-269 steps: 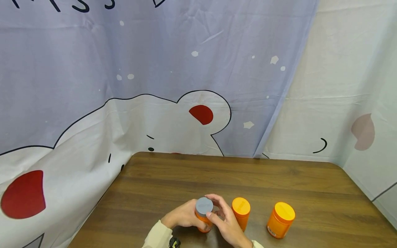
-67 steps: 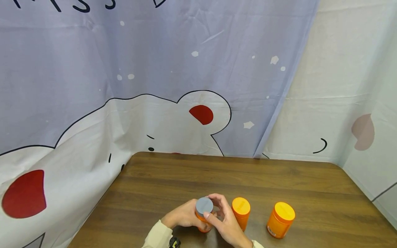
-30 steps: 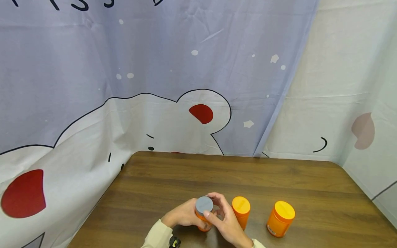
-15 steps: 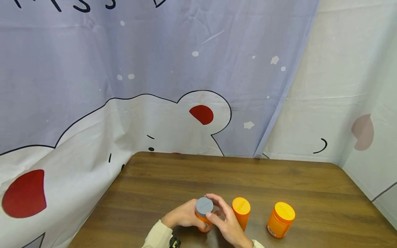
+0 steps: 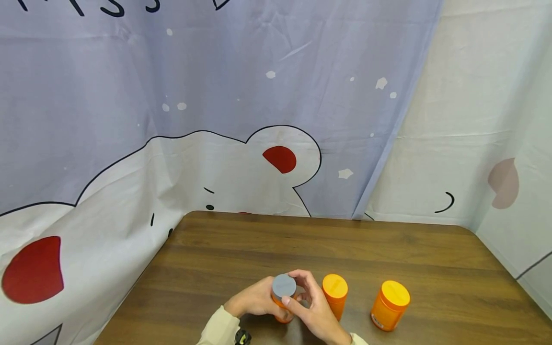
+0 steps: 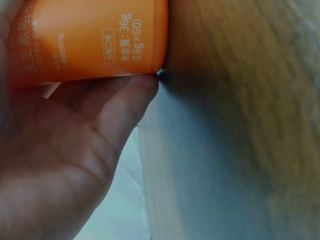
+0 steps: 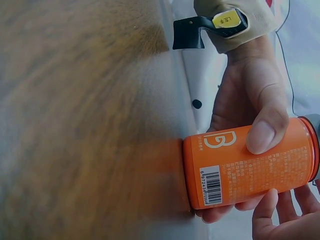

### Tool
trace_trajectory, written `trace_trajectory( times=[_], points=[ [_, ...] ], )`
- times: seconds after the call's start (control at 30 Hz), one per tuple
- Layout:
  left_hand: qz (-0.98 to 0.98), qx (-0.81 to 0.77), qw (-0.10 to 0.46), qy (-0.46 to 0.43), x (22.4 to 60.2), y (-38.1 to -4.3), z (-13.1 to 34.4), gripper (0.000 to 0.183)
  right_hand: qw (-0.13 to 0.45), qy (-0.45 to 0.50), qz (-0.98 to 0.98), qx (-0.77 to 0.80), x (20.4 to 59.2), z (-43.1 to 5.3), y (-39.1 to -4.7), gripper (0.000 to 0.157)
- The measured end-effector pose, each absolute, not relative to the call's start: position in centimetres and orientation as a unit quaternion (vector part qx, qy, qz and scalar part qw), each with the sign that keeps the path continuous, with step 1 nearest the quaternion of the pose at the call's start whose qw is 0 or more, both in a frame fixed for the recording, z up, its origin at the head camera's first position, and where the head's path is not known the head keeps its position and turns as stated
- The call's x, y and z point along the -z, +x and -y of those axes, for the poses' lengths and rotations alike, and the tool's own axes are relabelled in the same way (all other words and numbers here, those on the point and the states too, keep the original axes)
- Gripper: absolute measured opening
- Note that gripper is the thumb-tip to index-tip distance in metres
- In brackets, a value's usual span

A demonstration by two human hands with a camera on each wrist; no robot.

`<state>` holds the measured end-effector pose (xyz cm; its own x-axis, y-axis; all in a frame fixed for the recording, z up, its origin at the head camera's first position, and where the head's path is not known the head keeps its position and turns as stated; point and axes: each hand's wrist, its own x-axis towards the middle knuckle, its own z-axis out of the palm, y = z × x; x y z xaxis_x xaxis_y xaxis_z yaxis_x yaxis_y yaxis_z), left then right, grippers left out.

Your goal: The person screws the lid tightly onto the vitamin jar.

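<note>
An orange bottle point(image 7: 240, 175) with white print and a barcode stands upright on the wooden table, capped by a grey lid point(image 5: 283, 286). My left hand point(image 5: 256, 298) wraps round its body, the thumb lying along the label in the right wrist view. My right hand point(image 5: 318, 314) holds the grey lid from the right, thumb at its near edge and index finger at its far side. In the left wrist view the bottle's lower label point(image 6: 90, 40) fills the top left, its base right at the tabletop.
Just right of my right hand stands an orange bottle with a yellow lid point(image 5: 335, 286). Farther right is a wider orange jar point(image 5: 388, 309), also yellow-lidded. A printed cloth point(image 5: 215, 96) hangs behind the wooden table point(image 5: 258, 244) and along its left side.
The right thumb has shifted slightly left along the lid's near edge since half a second ago, after similar small shifts back and forth earlier. The left hand, bottle and other containers stay put.
</note>
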<state>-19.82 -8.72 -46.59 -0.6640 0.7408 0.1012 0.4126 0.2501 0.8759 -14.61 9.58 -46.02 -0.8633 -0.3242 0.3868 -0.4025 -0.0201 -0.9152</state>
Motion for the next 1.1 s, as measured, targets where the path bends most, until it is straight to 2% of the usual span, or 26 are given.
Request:
trace_trajectory(
  times=[0.5,0.77,1.1],
  points=[
    [-0.772,-0.486,0.167,0.375,46.68,-19.86,8.70,0.035,0.033,0.286,0.702,-0.651,46.21,-9.66,-14.84,0.048],
    [-0.764,-0.489,0.170,0.385,46.82,-19.89,8.85,0.034,0.024,0.256,0.707,-0.658,45.98,-9.60,-14.72,0.044],
    [-0.766,-0.487,0.169,0.385,46.92,-20.04,8.85,0.034,0.015,0.248,0.703,-0.666,45.81,-9.62,-14.72,0.046]
  ],
)
